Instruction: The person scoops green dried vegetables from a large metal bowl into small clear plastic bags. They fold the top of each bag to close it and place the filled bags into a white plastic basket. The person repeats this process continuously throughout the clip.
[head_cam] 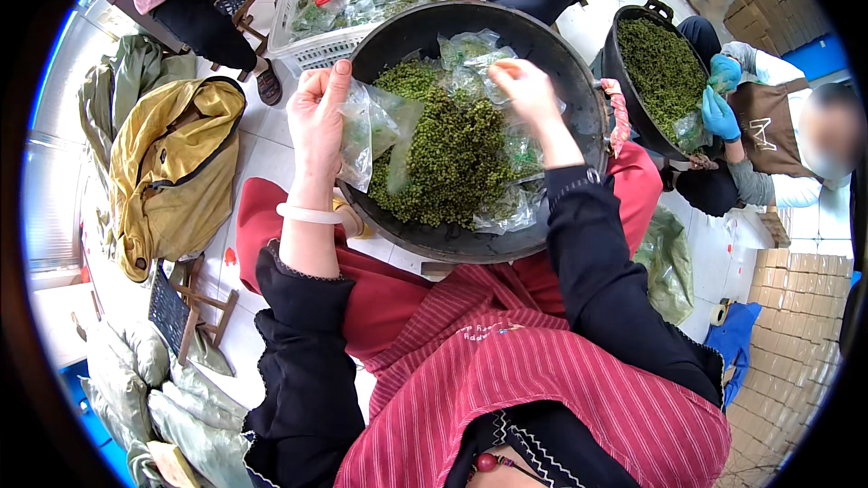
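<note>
A wide black pan [576, 81] sits before me, holding a heap of small green peppercorn-like berries [447, 163]. My left hand [319, 108], with a pale bangle on the wrist, grips clear plastic bags [369, 122] between thumb and fingers over the pan's left side. Across the heap, my right hand [529, 95] has its fingertips pinched on the edge of a clear plastic bag [485, 71] with some green stuff inside. More filled clear bags [512, 207] lie in the pan along the right of the berries.
A white plastic crate [298, 51] with filled bags stands beyond the pan. On the right, a person in blue gloves [720, 112] works at a second black pan [614, 57] of berries. Two other people sit at the far side. A yellow bag [176, 176] and folding stool [190, 312] are left.
</note>
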Action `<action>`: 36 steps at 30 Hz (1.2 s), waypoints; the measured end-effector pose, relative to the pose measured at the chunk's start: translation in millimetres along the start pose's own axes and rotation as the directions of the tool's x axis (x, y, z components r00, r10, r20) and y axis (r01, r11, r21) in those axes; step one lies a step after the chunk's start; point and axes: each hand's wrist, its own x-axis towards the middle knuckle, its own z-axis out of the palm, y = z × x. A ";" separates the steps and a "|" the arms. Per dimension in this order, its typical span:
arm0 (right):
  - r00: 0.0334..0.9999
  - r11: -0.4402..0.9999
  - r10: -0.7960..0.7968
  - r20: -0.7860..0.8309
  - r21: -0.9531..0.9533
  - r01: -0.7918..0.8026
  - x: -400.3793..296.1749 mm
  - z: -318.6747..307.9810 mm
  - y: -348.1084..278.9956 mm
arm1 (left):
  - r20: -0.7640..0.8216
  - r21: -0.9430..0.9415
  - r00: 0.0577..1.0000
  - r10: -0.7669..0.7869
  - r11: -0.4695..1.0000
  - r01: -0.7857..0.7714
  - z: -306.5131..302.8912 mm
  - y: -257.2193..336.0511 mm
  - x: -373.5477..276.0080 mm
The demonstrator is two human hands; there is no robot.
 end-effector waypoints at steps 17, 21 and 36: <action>0.978 0.766 -0.123 -0.170 0.610 0.202 -40.2 30.3 -103.0 | 0.498 -0.049 0.774 -0.391 0.878 0.476 35.9 4.3 -26.3; 0.994 0.615 -0.096 -0.047 0.782 0.096 -72.6 48.8 -110.5 | 0.463 -0.139 0.822 -0.332 0.888 0.438 42.5 3.6 -31.6; 0.916 0.511 0.396 0.065 0.813 -0.279 -46.5 23.0 -59.7 | 0.304 0.275 0.944 0.126 0.937 -0.214 28.3 11.1 -34.9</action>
